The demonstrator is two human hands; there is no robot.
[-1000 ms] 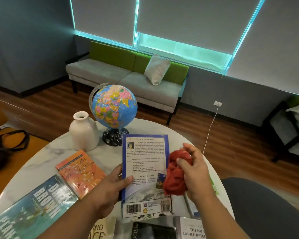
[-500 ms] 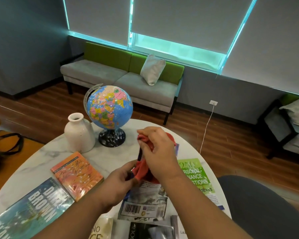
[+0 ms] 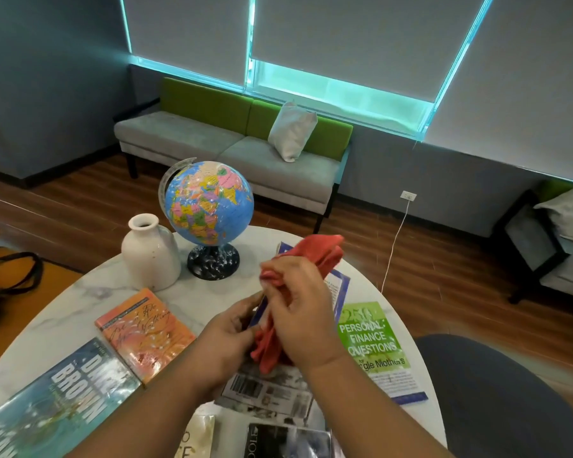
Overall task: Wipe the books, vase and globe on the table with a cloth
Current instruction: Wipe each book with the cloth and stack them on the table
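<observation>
Left hand (image 3: 225, 338) pinches the blue book (image 3: 265, 390), right hand (image 3: 301, 312) clutches the cloth (image 3: 321, 251); a wide swipe could topple the globe (image 3: 209, 201) at eleven o'clock.

Grey roller blinds (image 3: 344, 34) are hanging over the far window (image 3: 338, 90), and teal light is glowing through the uncovered strip at the bottom. Under it a grey sofa (image 3: 196, 140) with a green back is standing against the grey wall (image 3: 444, 180), a pale cushion (image 3: 291, 132) leaning on its backrest. At the right a white cable (image 3: 394, 246) is dropping from a wall socket (image 3: 408, 195) to the wooden floor (image 3: 444, 292) (reddish-brown planks), near a dark-framed chair (image 3: 530, 239).
</observation>
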